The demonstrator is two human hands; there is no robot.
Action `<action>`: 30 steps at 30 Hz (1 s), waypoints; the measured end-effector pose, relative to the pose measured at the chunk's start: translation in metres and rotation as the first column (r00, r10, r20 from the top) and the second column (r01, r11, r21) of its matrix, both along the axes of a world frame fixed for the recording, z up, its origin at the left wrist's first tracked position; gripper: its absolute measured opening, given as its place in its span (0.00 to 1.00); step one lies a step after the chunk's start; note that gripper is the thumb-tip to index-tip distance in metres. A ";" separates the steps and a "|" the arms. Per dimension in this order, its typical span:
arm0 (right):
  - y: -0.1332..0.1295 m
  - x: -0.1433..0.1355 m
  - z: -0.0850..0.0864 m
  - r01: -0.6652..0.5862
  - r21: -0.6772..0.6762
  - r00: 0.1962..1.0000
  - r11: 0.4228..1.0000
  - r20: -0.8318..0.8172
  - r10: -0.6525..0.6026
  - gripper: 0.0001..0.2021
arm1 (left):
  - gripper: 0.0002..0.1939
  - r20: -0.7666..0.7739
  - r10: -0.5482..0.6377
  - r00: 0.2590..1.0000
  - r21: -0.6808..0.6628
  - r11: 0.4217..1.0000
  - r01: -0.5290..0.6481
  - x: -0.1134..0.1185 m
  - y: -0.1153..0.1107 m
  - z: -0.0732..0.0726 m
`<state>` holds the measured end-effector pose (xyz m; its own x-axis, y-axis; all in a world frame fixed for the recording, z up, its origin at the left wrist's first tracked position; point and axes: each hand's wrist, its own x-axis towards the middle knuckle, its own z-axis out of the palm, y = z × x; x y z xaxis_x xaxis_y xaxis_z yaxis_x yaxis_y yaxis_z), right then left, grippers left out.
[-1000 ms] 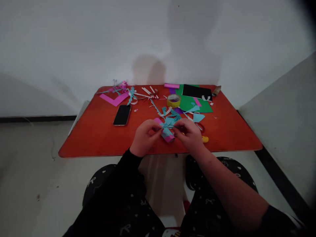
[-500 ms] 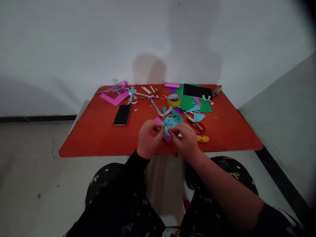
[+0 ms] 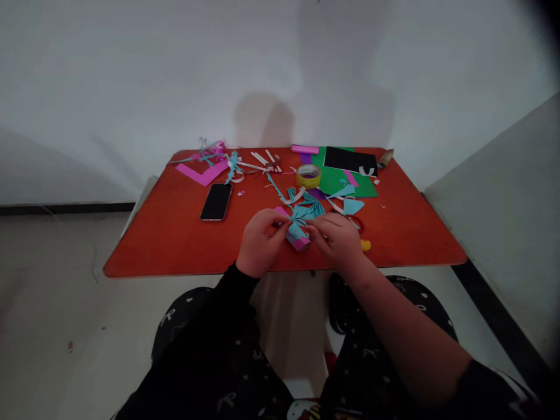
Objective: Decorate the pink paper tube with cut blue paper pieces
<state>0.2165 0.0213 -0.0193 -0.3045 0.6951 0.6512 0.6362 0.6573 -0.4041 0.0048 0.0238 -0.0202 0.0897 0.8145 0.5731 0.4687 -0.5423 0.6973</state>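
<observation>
Turquoise paper (image 3: 299, 215), gathered into narrow pleats, is what we hold between our two hands, just above the near side of the red table (image 3: 166, 245). Our left hand (image 3: 259, 244) is nearly closed, thumb and forefinger pinching the paper's left side; our right hand (image 3: 340, 238) is half curled, its fingertips pinching the right side. To work these folds well, we should pinch lightly, close to the creases, and press evenly so that the thin paper neither tears nor fans open. It looks crinkled and bunched at the middle, spreading at its edges, with a pink paper piece (image 3: 300, 243) showing beneath; its underside is hidden.
</observation>
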 end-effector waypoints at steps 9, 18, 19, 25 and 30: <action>0.007 0.009 0.001 -0.093 -0.066 0.996 0.993 -0.014 0.093 0.07 | 0.03 -0.063 -0.102 0.993 -0.108 0.990 0.095 -0.014 0.004 0.006; 0.007 -0.001 -0.007 -0.037 -0.003 0.986 0.999 0.162 0.037 0.16 | 0.08 0.197 -0.088 0.977 -0.478 0.861 0.174 0.005 0.005 -0.004; 0.008 -0.002 -0.009 -0.045 -0.018 0.981 0.999 0.186 0.048 0.14 | 0.09 0.247 -0.099 0.964 -0.509 0.833 0.216 0.008 0.006 -0.006; 0.018 -0.001 -0.014 -0.042 -0.364 0.984 0.930 -0.177 -0.025 0.09 | 0.15 0.414 -0.072 0.907 -0.530 0.791 0.305 0.009 0.014 -0.008; 0.025 0.005 -0.012 -0.287 -0.797 0.797 0.532 -0.507 -0.329 0.18 | 0.17 -0.028 0.117 0.993 -0.467 0.877 -0.117 -0.011 0.024 -0.012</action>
<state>0.2217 0.0459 -0.0317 -0.0963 0.9780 -0.1848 0.1036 -0.1749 -0.9791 -0.0064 0.0477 -0.0317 -0.0231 0.9920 0.1238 0.5077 -0.0950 0.8562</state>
